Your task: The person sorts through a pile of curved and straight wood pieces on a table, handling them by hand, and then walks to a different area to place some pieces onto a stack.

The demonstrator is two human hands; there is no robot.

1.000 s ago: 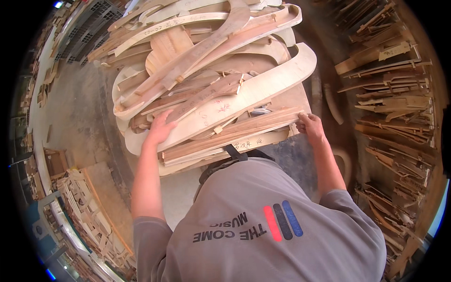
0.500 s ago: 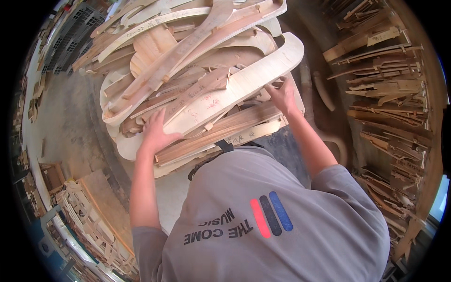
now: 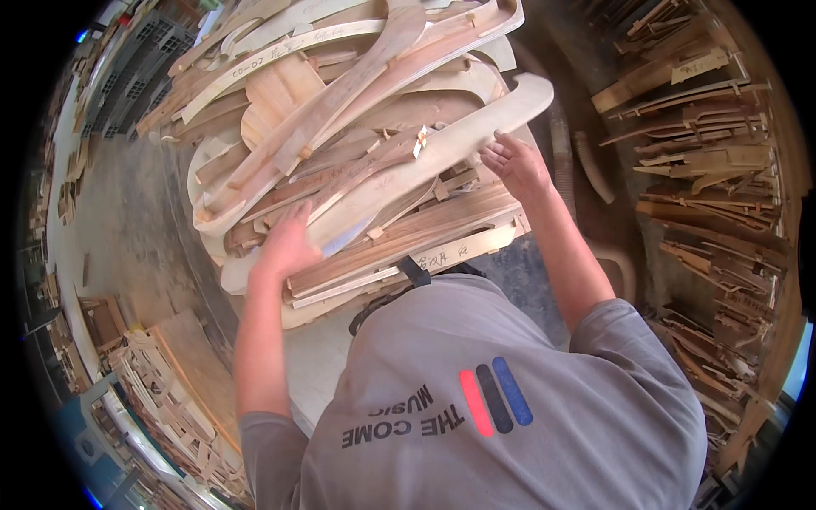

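Note:
A long pale wooden board with a hooked far end lies slantwise across the near side of a large pile of cut wooden parts. My left hand, slightly blurred, is closed over this curved board near its left end, the thumb on the near side. My right hand is beside the board's right end, fingers apart and nothing in them; whether a fingertip touches the edge I cannot tell. Below the board are straight brown strips and a pale marked board at the pile's near edge.
Bent wooden frames rise at the back of the pile. On the right, a rack holds many thin wooden pieces. A curved hose-like tube lies on the floor. Lower left are more cut parts; grey crates stand far left.
The curved board has tipped, its broad face now seen more narrowly. My right hand has come out from under its edge with the fingers spread. My left hand stays near the left end.

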